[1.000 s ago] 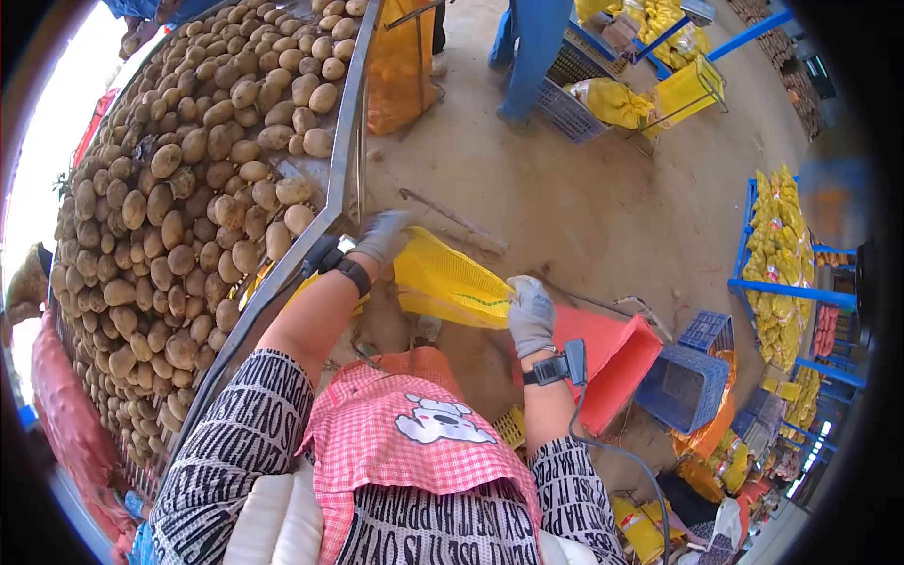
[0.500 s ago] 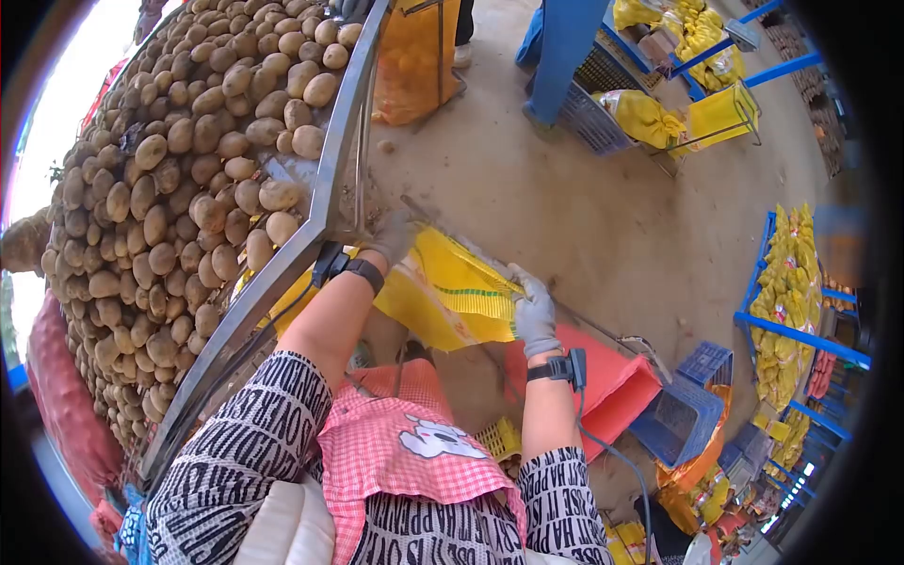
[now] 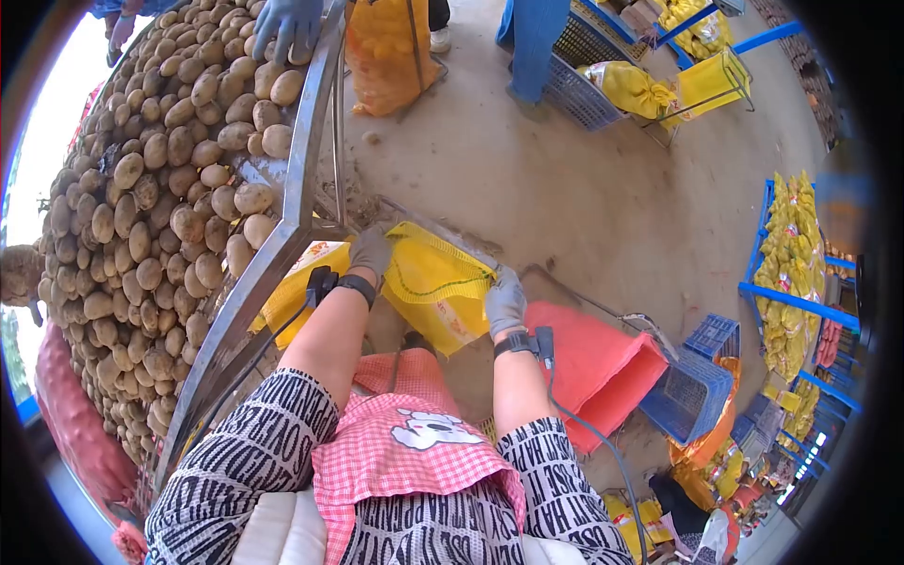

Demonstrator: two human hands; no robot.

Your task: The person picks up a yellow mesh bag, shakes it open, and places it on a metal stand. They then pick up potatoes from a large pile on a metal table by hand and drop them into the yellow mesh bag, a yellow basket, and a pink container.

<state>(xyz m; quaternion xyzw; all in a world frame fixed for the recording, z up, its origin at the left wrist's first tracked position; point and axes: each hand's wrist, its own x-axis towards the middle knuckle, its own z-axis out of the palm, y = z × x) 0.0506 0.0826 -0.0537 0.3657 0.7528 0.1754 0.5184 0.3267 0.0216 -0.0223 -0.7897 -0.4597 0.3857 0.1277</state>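
Observation:
Stretched between my two gloved hands is a yellow mesh sack (image 3: pixel 438 297), its mouth along a thin metal rod frame. My left hand (image 3: pixel 372 252), in a grey glove, is closed on the sack's left edge beside the table's metal rim. At the sack's right corner, my right hand (image 3: pixel 506 301) has its fingers wrapped round the edge and the frame. Another piece of yellow sacking (image 3: pixel 303 282) with red print hangs left of my left wrist, partly behind the table edge. A red sack (image 3: pixel 589 367) stands with its mouth spread just right of my right hand.
Potatoes (image 3: pixel 160 207) cover the metal-rimmed table (image 3: pixel 298 179) at my left. A co-worker's gloved hand (image 3: pixel 287 28) rests over them. An orange sack (image 3: pixel 388 56) stands beyond, near another person's legs (image 3: pixel 535 47). Blue crates (image 3: pixel 692 395) and filled yellow sacks (image 3: pixel 789 273) are at right.
The sack's mouth has spread and tilted, with both hands still on it. My right hand moved left and slightly down. A co-worker's gloved hand has come further into view over the potatoes.

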